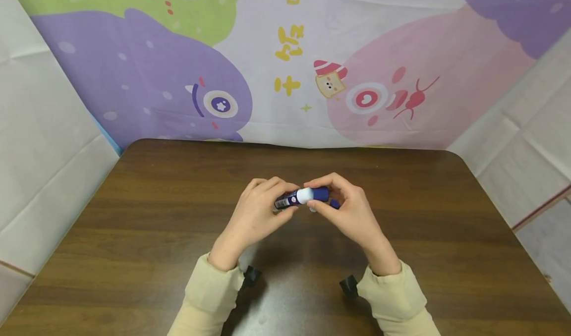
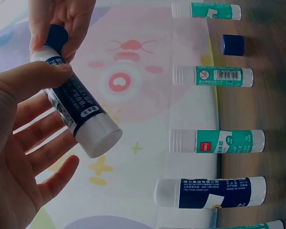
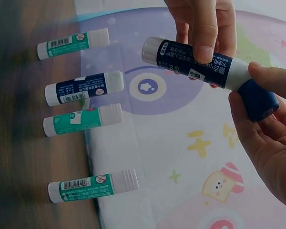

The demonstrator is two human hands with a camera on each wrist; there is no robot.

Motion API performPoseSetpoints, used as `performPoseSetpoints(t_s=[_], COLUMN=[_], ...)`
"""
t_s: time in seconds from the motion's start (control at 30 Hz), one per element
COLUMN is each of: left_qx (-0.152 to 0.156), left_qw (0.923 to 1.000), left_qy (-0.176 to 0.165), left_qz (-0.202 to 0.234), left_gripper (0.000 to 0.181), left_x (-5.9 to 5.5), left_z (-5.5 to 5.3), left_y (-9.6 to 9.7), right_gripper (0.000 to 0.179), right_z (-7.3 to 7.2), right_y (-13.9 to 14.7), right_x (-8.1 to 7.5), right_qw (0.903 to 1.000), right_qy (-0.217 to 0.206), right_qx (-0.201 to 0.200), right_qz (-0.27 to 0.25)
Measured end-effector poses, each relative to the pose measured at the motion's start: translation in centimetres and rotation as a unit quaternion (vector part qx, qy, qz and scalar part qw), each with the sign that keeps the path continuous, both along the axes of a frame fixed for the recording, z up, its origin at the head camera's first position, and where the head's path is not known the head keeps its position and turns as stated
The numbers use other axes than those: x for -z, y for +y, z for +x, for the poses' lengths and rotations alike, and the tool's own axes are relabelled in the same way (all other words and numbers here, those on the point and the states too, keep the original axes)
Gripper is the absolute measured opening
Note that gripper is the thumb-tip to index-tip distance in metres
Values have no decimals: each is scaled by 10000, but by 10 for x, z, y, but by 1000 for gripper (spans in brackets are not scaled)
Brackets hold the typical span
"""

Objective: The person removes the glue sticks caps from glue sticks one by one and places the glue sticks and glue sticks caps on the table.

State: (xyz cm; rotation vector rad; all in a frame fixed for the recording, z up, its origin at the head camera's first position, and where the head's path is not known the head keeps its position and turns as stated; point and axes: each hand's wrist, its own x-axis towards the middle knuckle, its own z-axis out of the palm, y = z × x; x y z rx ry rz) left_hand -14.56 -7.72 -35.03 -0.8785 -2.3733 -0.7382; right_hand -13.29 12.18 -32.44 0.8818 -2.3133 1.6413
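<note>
Both hands meet on one glue stick (image 1: 305,196) with a dark blue label, white ends and a dark blue cap (image 3: 257,100). My left hand (image 1: 258,209) grips its body between thumb and fingers, clear in the left wrist view. At the other end, my right hand (image 1: 348,207) pinches the cap between thumb and fingers. The cap sits at the white neck of the stick, slightly askew in the right wrist view. The stick is held up above the table, tilted in the left wrist view.
Uncapped glue sticks stand upright in a row on the wooden table (image 1: 156,202): several green-labelled ones (image 2: 231,141) and a blue-labelled one (image 2: 222,192). A loose blue cap (image 2: 233,45) stands among them. A cartoon-printed cloth (image 1: 290,118) hangs behind the table.
</note>
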Motion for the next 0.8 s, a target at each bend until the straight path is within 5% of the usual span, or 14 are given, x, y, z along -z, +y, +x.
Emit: performPoseSetpoints(t_s=[0.4,0.8], left_qx=[-39,-346], left_qw=[9988,9961], left_qy=[-443,-774], left_qz=[184,258], left_gripper=[23,29], left_x=[1,6], left_z=[0,-2], left_y=[2,0], right_gripper=[28,24], right_z=[-12,-15], right_y=[12,18], right_x=[15,15], right_qw=[9999,9946], right_qy=[-5,97], right_qx=[-89,823], right_qz=[-101,621])
